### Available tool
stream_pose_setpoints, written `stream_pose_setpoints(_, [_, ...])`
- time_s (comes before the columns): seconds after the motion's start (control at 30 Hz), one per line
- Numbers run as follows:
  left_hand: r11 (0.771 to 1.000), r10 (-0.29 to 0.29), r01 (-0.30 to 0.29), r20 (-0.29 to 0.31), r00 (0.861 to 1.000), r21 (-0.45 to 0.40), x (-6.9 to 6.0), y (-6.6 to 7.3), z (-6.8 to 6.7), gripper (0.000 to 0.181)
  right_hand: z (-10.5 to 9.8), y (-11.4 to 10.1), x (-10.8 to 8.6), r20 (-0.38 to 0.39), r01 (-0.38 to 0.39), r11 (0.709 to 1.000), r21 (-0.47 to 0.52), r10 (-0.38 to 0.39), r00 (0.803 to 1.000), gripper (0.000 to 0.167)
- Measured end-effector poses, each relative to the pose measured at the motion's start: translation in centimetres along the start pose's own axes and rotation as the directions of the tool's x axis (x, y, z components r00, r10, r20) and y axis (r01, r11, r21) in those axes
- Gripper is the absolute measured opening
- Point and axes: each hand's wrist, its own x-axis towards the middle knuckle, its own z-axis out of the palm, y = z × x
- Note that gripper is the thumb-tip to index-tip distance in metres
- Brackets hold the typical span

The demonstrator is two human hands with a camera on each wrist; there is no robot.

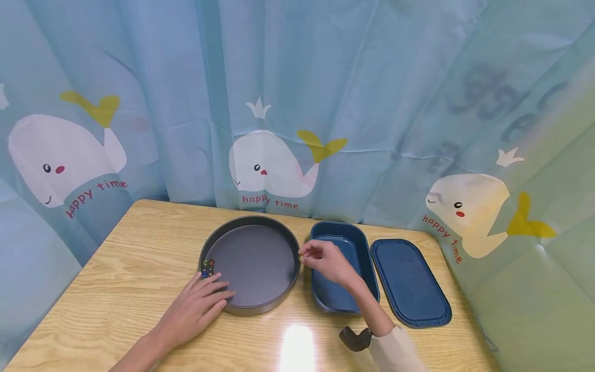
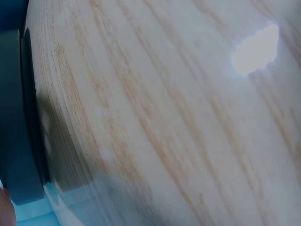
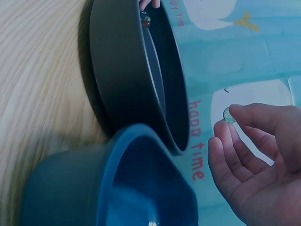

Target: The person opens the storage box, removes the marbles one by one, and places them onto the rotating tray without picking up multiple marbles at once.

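Between thumb and fingertips my right hand pinches a small clear-green glass marble, held above the gap where the round pan and the blue container meet. My left hand lies over the near-left rim of the round dark grey pan, its fingers spread and reaching inside. Several glass marbles in green, red and blue cluster against the pan's left wall, just beyond those fingertips. To the pan's right stands the deep blue rectangular container, partly covered by my right forearm. In the left wrist view only a fingertip shows.
A flat blue lid lies on the wooden table right of the container. Behind the table's back edge hangs a light blue curtain with whale prints. A dark strap is around my right wrist.
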Motion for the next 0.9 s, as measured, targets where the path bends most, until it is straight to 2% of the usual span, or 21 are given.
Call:
stream_pose_setpoints(0.3, [1.000,0.001,-0.001,-0.006,1.000,0.003,0.0,0.0,0.0,0.021,1.3,-0.5,1.7,0.015,0.016,0.999,0.044,-0.017,1.000,0.013])
stream_pose_setpoints(0.9, [1.000,0.011,-0.011,-0.007,1.000,0.007,0.0,-0.1,0.1,0.021,4.2,-0.9,4.4,0.037,0.013,1.000,0.002,-0.013,0.999,0.010])
